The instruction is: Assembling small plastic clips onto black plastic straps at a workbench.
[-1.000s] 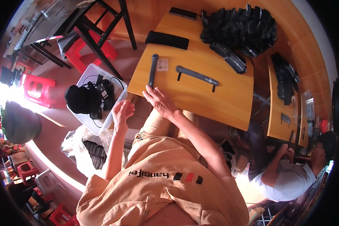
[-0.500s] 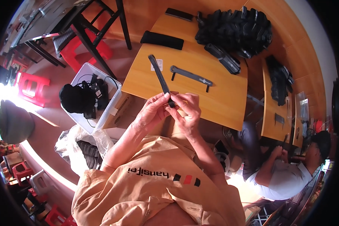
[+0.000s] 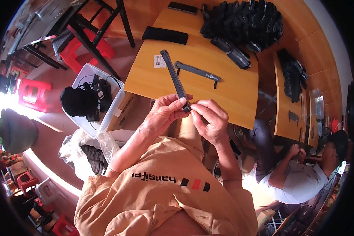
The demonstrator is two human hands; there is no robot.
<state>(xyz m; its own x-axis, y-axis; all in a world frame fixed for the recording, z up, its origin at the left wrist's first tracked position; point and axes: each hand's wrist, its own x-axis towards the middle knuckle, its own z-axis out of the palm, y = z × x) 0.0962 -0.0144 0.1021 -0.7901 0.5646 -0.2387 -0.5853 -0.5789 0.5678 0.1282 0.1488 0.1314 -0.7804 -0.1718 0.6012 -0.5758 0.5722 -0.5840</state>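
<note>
My left hand (image 3: 164, 112) is closed round the lower end of a long, narrow dark bar (image 3: 174, 74), thumb on top. From there the bar slants up and away over the near part of the table. At its lower tip, my right hand (image 3: 211, 120) is pinched, its fingertips against or just beside the bar's end. What lies between those fingertips is too small to make out. On the table beyond rests a similar grey bar (image 3: 198, 72) with a short black peg at each end. A white label (image 3: 159, 61) lies beside the held bar.
The wooden table (image 3: 145, 80) bears a black pouch (image 3: 165, 35), a dark flat case (image 3: 182, 8), a bundled black item (image 3: 232, 53) and a large black pile (image 3: 242, 23). At left stands a plastic bin (image 3: 120, 88) of black gear. Another person (image 3: 295, 181) sits at right.
My right hand has moved right and slightly down, from over the bar's end to its side. The bar's lower end has shifted a little right, still in my left hand.
</note>
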